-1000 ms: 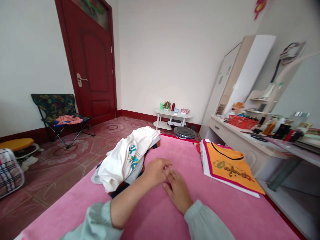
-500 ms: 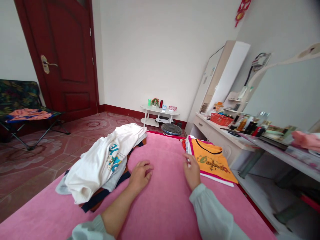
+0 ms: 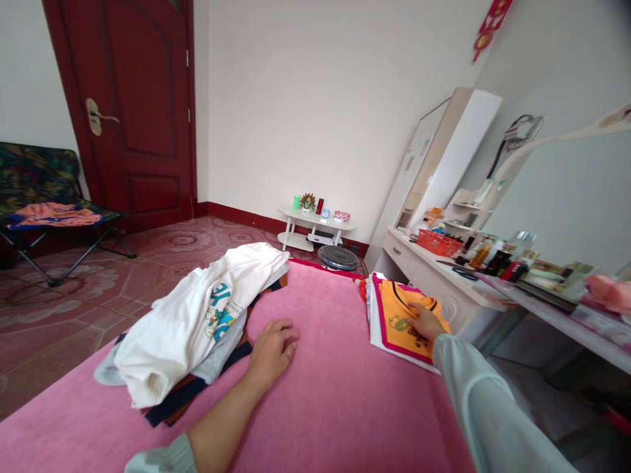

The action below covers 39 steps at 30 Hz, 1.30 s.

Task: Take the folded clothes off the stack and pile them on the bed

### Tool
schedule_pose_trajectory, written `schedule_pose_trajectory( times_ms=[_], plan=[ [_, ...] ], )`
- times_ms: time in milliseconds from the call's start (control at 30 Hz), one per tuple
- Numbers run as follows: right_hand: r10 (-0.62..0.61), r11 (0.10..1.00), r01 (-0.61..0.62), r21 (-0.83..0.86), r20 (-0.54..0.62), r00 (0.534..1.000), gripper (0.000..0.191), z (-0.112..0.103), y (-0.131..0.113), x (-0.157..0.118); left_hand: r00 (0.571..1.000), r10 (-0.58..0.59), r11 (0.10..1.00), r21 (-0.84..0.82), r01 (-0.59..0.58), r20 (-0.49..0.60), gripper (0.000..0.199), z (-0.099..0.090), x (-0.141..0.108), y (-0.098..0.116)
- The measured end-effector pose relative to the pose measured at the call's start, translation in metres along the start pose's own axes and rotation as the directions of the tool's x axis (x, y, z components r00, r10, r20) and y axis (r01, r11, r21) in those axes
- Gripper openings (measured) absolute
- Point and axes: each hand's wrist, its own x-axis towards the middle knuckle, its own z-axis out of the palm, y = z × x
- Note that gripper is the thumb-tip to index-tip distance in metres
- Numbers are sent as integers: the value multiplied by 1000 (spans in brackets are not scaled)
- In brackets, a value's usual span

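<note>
The hands are well apart: the right hand [image 3: 424, 323] rests on the orange shirt [image 3: 394, 332] that tops the flat pile at the right of the pink surface [image 3: 315, 394], though whether its fingers pinch the cloth I cannot tell. The left hand [image 3: 273, 351], loosely curled and holding nothing, lies on the surface just beside the heap at left, where a rumpled white shirt [image 3: 180, 328] covers grey and dark cloth. A red basket [image 3: 438, 243] stands on the dresser [image 3: 444, 274] at far right.

A home bedroom, shown by the pink-covered bed [image 3: 315, 394] and mirrored dressing table [image 3: 409, 246]
</note>
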Motion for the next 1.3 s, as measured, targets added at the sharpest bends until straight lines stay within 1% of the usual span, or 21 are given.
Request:
schedule_pose_trajectory(
  times_ms=[133,300,400,467,500,533,567,600,633,667,700,767,833,900,967,1000,1100,1167,1233,1267,1300],
  plan=[
    [66,978,-56,-199,46,997,21,-7,-6,-9,1000,4,1000,-13,-4,-8,25,-2,0,1],
    [39,944,-42,-327,-15,999,35,-26,-43,-33,1000,-4,999,-52,3,-19,23,-2,0,0],
    [-57,944,51,-325,-10,998,32,-36,-86,-72,998,8,983,-183,-20,-67,22,-2,1,-2],
    [-223,939,236,-249,77,972,22,-41,-119,-120,991,-17,950,-313,-26,-132,26,-4,2,-1],
    [-337,920,363,-147,177,925,16,-43,-134,-149,986,-46,926,-376,-17,-159,29,-4,2,0],
    [-452,882,471,-8,266,851,15,-46,-148,-178,982,-79,902,-433,-4,-173,33,-5,2,1],
    [-553,830,540,141,344,759,22,-49,-160,-205,979,-105,877,-480,8,-175,36,-7,1,4],
    [-611,788,564,247,421,670,26,-53,-169,-228,979,-118,854,-520,15,-164,38,-8,0,7],
    [-641,765,556,325,469,608,24,-55,-176,-245,984,-112,834,-552,15,-141,40,-9,-2,11],
    [-650,759,531,376,484,586,22,-57,-180,-255,989,-92,818,-575,9,-115,41,-10,-4,16],
    [-641,768,496,406,470,607,18,-56,-182,-257,995,-56,811,-586,-2,-81,41,-11,-6,20],
    [-588,789,418,449,356,727,16,-46,-178,-243,1000,26,817,-576,-24,-6,41,-14,-10,29],
    [-494,800,353,485,201,846,22,-23,-164,-216,995,87,847,-529,-50,45,42,-17,-14,35],
    [-386,817,284,502,111,916,35,8,-146,-192,989,132,884,-460,-85,70,42,-21,-17,38],
    [-326,836,236,496,101,940,45,36,-128,-178,981,168,907,-404,-116,96,32,-25,-17,37],
    [-323,842,229,489,115,939,42,46,-120,-174,976,182,913,-388,-124,117,24,-27,-15,36],
    [-358,813,242,530,127,925,15,53,-105,-170,971,177,917,-385,-103,162,14,-35,-6,29],
    [-283,741,185,646,50,958,12,39,-99,-166,989,123,916,-392,-79,88,15,-45,3,21],
    [-78,610,137,781,-113,991,15,16,-93,-159,991,6,910,-410,-62,-135,16,-59,12,13],
    [58,529,148,836,-210,976,17,5,-90,-154,959,-68,903,-425,-58,-274,18,-67,16,9],
    [195,449,189,873,-302,933,18,-5,-85,-149,902,-142,894,-443,-60,-408,20,-76,19,5]
  ],
)
